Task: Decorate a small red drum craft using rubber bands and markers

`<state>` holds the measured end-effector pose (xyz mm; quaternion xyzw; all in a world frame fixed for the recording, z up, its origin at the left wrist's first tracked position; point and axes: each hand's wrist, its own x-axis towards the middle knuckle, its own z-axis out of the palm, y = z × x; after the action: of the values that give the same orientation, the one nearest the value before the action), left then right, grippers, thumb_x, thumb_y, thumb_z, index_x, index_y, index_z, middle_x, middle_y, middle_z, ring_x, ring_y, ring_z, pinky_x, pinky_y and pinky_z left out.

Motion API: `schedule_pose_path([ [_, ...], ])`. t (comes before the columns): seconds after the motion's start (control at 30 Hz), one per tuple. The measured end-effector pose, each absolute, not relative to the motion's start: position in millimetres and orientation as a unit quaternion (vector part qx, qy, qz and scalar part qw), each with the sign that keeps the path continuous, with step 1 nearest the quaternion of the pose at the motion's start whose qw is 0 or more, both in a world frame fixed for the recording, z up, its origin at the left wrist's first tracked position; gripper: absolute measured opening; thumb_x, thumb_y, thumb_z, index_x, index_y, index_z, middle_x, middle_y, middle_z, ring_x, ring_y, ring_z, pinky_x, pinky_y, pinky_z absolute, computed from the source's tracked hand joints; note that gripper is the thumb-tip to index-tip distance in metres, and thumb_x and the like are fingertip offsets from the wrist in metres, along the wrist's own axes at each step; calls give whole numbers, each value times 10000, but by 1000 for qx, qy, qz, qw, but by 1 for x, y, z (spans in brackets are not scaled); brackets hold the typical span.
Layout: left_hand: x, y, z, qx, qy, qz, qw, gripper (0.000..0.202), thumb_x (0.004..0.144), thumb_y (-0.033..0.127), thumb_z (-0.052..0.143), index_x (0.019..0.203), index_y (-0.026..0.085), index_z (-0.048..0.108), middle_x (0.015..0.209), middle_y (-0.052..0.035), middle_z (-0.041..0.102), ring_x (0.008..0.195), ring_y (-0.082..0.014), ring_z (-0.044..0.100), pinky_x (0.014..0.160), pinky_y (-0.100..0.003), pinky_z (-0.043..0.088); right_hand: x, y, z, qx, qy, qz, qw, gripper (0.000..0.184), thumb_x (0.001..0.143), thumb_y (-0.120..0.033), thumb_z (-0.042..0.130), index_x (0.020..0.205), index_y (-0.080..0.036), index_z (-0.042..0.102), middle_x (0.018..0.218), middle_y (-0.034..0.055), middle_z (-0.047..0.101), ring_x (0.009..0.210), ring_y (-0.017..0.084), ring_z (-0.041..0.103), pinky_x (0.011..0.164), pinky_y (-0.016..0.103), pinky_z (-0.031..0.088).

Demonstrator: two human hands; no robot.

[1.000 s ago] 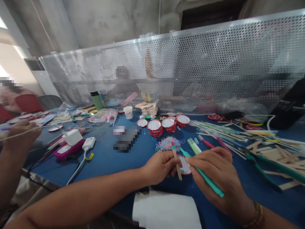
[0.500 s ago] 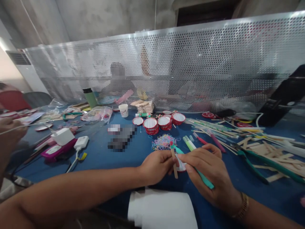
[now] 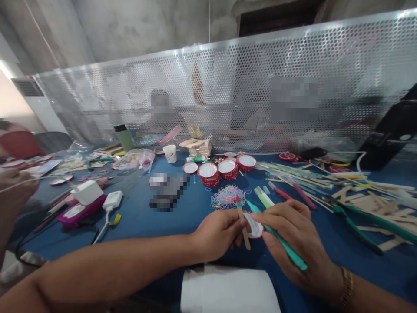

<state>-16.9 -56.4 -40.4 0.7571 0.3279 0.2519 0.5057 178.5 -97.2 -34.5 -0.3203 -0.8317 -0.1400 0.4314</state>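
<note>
My left hand (image 3: 215, 232) pinches a wooden craft stick (image 3: 246, 241), which stands tilted with its coloured end up. That end is red, with a green band below it. Gripped like a pen, a teal marker (image 3: 295, 255) lies in my right hand (image 3: 295, 232). Its tip is just right of the stick's coloured end, with a small gap between. Behind both hands lies a round white piece with a red rim (image 3: 256, 228), partly covered by my fingers. A heap of small coloured rubber bands (image 3: 226, 196) lies just beyond the stick.
Red-rimmed round tins (image 3: 208, 174) and a paper cup (image 3: 170, 154) stand farther back. To the right are markers (image 3: 265, 199), green-handled pliers (image 3: 356, 230) and loose craft sticks (image 3: 381, 208). A white roll (image 3: 230, 289) is nearest me. Another person's hand (image 3: 19, 187) is at far left.
The marker's tip has moved off the stick to the right, and the green band on the stick now shows. The view has shifted slightly; both hands keep their holds.
</note>
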Motion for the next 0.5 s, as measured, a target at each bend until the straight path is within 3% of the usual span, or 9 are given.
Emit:
schedule_pose_path([
  [0.23, -16, -56, -38, 765, 325, 247, 498, 421, 978, 507, 356, 836, 169, 563, 622, 41, 519, 497, -72, 434, 475, -187, 351, 175, -99, -31, -332, -810, -120, 469, 83, 841, -139, 559, 896, -196, 533, 806, 0, 667, 743, 170, 635, 902, 439, 350],
  [0.5, -16, -56, -38, 766, 331, 246, 493, 430, 981, 507, 345, 837, 168, 567, 625, 38, 517, 506, -75, 435, 473, -183, 352, 177, -98, -28, -314, -820, -120, 463, 98, 835, -118, 582, 875, -198, 542, 791, 5, 664, 743, 165, 619, 863, 433, 334],
])
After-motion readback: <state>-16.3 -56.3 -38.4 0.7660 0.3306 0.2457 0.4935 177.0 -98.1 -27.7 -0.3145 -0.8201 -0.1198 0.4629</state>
